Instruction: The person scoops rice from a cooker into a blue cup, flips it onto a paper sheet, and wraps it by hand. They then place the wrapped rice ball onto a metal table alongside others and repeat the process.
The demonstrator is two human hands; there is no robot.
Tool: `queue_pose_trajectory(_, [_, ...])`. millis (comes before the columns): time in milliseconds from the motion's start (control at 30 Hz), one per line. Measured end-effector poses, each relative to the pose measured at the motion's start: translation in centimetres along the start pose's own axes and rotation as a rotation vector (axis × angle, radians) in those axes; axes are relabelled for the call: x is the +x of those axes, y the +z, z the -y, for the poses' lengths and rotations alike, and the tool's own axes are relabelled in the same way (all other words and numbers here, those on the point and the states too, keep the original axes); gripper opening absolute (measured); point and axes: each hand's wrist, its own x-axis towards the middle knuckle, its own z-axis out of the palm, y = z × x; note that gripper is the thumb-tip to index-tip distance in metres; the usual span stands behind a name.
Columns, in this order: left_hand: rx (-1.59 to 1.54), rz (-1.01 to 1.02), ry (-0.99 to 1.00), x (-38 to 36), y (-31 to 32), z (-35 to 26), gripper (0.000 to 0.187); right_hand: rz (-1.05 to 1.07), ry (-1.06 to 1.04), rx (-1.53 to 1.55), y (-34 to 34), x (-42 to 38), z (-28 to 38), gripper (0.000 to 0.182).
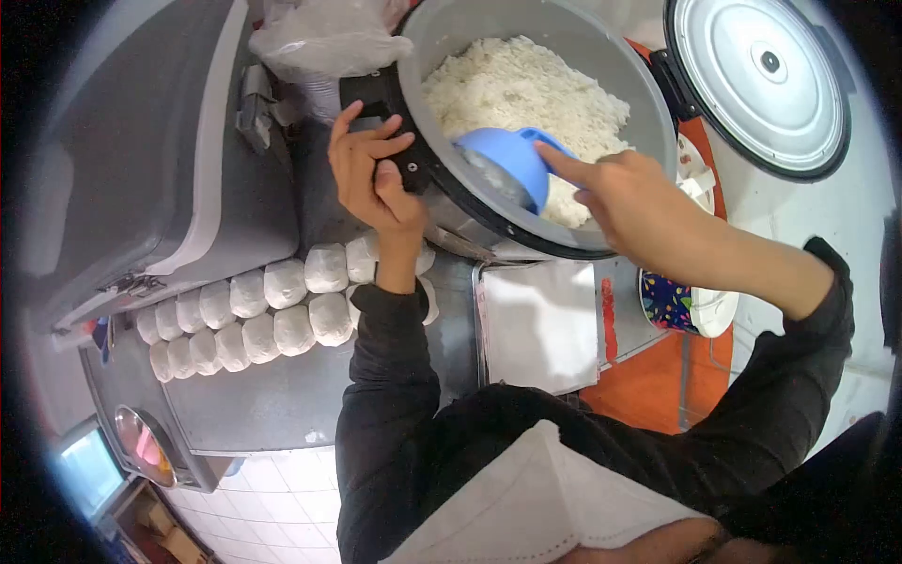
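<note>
My right hand point(639, 202) is closed on the handle of a blue plastic scoop point(512, 160). The scoop is tilted inside a large grey rice cooker pot point(653, 103), against its near-left wall, with some rice in its bowl. A mound of white cooked rice point(536, 89) fills much of the pot's bottom. On the pot's left side, my left hand point(376, 179) grips the black side handle point(413, 169), fingers and thumb bent over it. Part of the scoop's handle is hidden by my right fingers.
Two rows of white rounded bundles point(288, 331) line the metal counter point(254, 409) on the left. White paper sheets point(537, 329) lie below the pot. The open lid point(761, 85) stands at right, above a patterned paper tub point(672, 303). A plastic bag point(324, 42) sits at upper left.
</note>
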Motion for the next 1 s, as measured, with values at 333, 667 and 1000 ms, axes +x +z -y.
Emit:
queue_pose_trajectory(333, [0.017, -0.039, 0.024, -0.2, 0.4, 0.1, 0.028, -0.191, -0.217, 0.271, 0.4, 1.7, -2.9, 0.046])
queue_pose_trajectory(667, [0.117, 0.123, 0.060, 0.4, -0.8, -1.1, 0.025, 0.015, 0.021, 1.384, 3.9, 0.6, -5.8, 0.053])
queue_pose_trajectory(1000, [0.314, 0.870, 0.041, -16.6, -5.7, -13.8, 0.041, -0.186, 0.066, 1.868, 18.5, -18.2, -6.2, 0.044])
